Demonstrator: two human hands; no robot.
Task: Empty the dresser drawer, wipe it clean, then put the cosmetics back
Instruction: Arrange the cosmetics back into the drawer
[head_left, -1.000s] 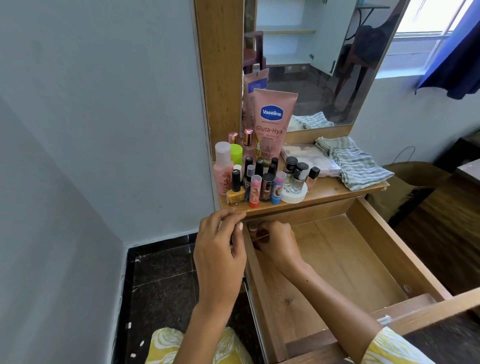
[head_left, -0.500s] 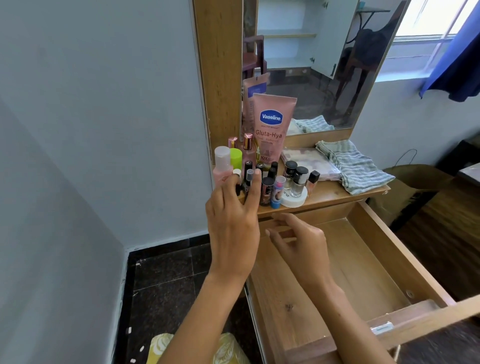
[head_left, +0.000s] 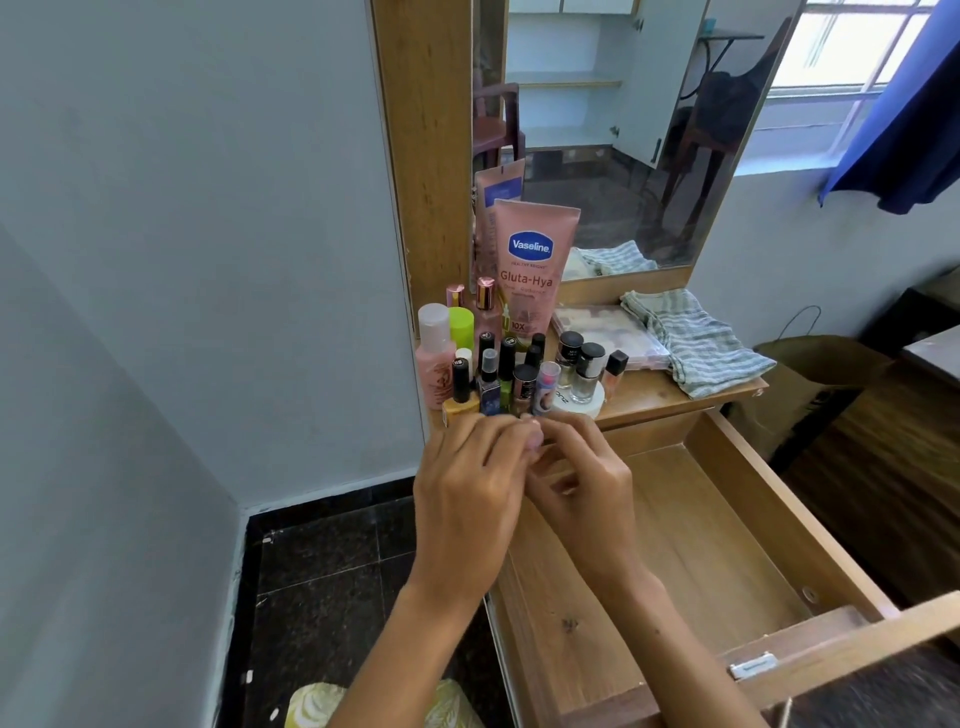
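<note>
Both hands met just in front of the shelf's cluster of small glossy bottles (head_left: 511, 371); the left hand (head_left: 470, 491) and right hand (head_left: 582, 486) had curled fingers, but whether they pinched anything could not be told. Just below the bottles, the smooth rectangular wooden drawer (head_left: 727, 525) stood pulled out, and a ribbed striped cloth (head_left: 691, 340) lay folded right of them.

Wooden dresser table (head_left: 670, 397), top surface: cluster of small nail-polish and cosmetic bottles (head_left: 511, 371) at left edge; pink Vaseline tube (head_left: 530, 270) upright behind them; clear flat palette case (head_left: 605, 332) mid-surface; folded grey-striped cloth (head_left: 693, 340) at right edge.
</note>
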